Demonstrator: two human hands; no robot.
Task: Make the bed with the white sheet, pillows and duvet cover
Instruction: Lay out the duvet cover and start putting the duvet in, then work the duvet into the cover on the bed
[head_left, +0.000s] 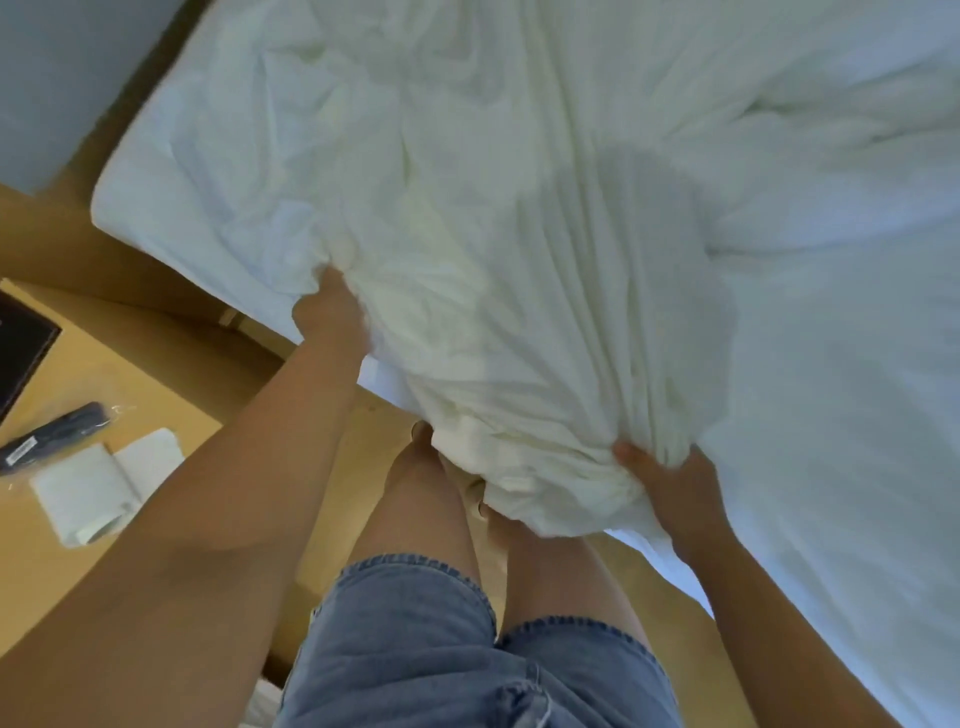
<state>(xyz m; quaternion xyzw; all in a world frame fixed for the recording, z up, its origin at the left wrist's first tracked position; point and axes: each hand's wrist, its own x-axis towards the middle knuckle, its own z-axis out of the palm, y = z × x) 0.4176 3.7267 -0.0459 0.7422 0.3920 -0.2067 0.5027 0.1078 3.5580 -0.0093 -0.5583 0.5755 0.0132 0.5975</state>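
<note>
Hands, left (328, 310) and right (658, 475), outstretched, fists full of duvet (509, 332).

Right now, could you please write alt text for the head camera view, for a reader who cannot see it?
A person standing at a bed's edge grips a bunched, wrinkled white duvet cover with both hands, the left hand near the mattress corner and the right hand nearer their denim shorts. A wooden floor with folded white cloths lies to the left.

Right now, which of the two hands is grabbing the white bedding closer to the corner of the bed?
The left hand. It grips the crumpled white duvet near the mattress corner, while the right hand bunches it further along the edge.
</note>
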